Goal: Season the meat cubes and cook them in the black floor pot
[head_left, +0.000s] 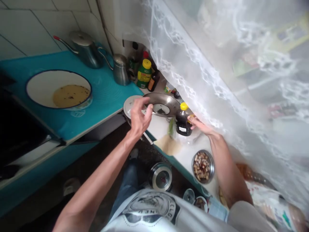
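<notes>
My right hand (201, 125) grips the side of a dark sauce bottle (183, 123) with a yellow cap, which is upright near the metal pan. My left hand (140, 116) is raised with its fingers curved and apart, and I see nothing in it. Behind it lies a round white lid or plate (127, 104), partly hidden by the hand. A wide metal pan (172, 102) stands between my hands, with a small white dish (161, 109) inside it. Green onion stalks (171, 127) and a tan board or sheet (167, 145) lie in front of the bottle.
A metal bowl of chopped brown-and-white pieces (202, 167) stands near my right forearm. On the teal counter are an enamel basin with yellowish mix (40, 88) and two kettles (88, 53). Several bottles (145, 75) stand at the corner. A lace curtain (193, 64) hangs close on the right.
</notes>
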Demonstrator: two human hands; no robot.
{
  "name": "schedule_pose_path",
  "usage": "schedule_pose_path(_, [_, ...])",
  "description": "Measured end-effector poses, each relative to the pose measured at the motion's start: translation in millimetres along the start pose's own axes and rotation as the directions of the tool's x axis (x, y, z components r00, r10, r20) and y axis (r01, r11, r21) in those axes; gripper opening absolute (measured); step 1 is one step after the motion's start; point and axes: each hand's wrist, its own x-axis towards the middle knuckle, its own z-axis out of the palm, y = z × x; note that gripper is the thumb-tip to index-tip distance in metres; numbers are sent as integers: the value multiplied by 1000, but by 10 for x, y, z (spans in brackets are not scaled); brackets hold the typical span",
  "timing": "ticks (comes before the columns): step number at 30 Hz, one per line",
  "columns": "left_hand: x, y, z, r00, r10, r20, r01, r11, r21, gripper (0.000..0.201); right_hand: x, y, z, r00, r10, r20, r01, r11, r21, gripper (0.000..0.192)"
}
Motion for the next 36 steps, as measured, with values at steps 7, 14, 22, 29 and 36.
schedule_pose_path(7, [-1176,1272,333,675,168,718,-48,982,-185,69,-1818,787,208,997,60,57,-70,978,198,70])
schedule_pose_path(14, [-1979,2219,782,163,372,914,-135,926,-353,57,-3574,1562,399,990,80,-117,-24,907,421,66])
schedule_pose_path(22, [-3181,2966,1145,-166,368,915,413,869,-274,52,-5076,2256,408,971,-22,-237,176,734,656,58])
schedule_pose_path(29, [-4043,3336,1299,-262,474,840,687,703,-182,50,-5839,2456,194,964,-156,-217,264,673,691,65])
schedule_pose_path(36, [-4273,3566,1462,-194,546,815,662,686,-302,49,-6110,2674,208,956,-34,-293,238,673,700,68])
